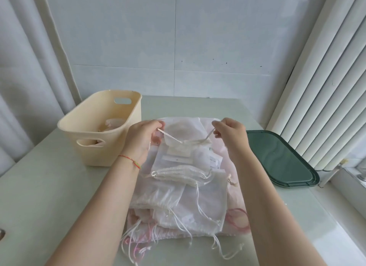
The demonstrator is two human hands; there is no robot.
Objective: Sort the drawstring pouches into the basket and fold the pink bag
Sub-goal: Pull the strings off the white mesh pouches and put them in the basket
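Fingers of the left hand (pixel 141 137) pinch one white drawstring (pixel 170 136) while the right hand (pixel 230 135) pinches the other, both cords pulled outward from a sheer pouch (pixel 183 152) at frame centre. It tops a pile of pouches (pixel 178 196) on the pink bag (pixel 235 212); the cream basket (pixel 103 127), centre-left, already holds some.

1 camera sits on the person's head. It looks forward and down, close above the fingers (pixel 158 125), with the wall beyond.
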